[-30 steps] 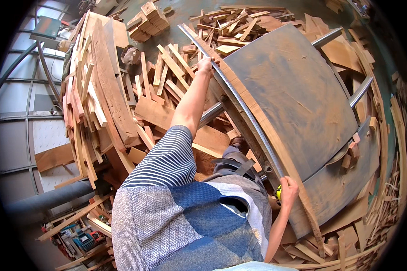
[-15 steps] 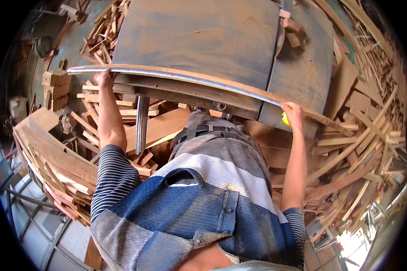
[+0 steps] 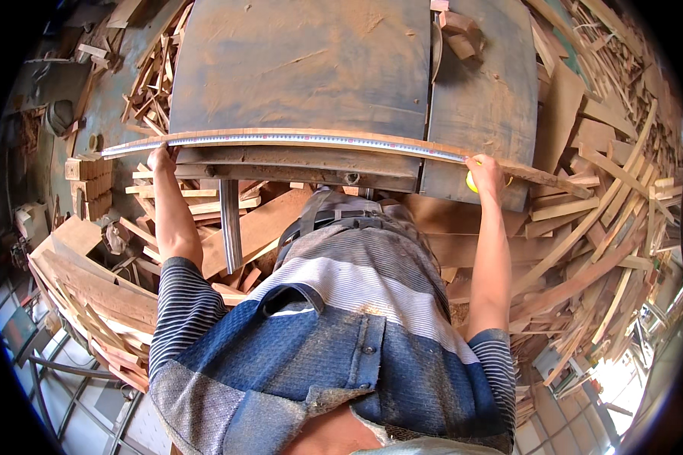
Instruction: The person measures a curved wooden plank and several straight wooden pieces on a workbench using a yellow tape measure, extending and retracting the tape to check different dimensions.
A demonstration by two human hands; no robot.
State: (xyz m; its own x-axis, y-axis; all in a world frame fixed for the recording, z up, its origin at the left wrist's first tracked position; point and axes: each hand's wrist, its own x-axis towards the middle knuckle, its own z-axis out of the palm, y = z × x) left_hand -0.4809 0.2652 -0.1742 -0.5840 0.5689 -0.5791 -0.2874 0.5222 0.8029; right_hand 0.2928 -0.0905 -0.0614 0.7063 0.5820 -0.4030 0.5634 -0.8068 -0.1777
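A long, thin wooden strip (image 3: 550,178) lies across the near edge of the dusty metal worktable (image 3: 303,68), its ends reaching past both sides. Along its near face runs the pulled-out blade of a tape measure (image 3: 472,183), whose yellow case sits in my closed right hand (image 3: 487,173) towards the strip's right end. My left hand (image 3: 162,158) is closed on the strip and blade near the left end; its fingertips are partly hidden. The blade's left tip lies close to the strip's end, beyond that hand.
Small wood blocks (image 3: 461,34) rest on the table's far right, beside a slot (image 3: 430,98) in its top. Offcuts (image 3: 607,220) are heaped on the right, with more scraps (image 3: 155,87) at the far left. Stacked blocks (image 3: 89,186) and a bin of boards (image 3: 91,288) stand left.
The table appears shifted left in view, and the strip with its tape looks more level. Both hands keep their hold, the blade still stretched along the strip.
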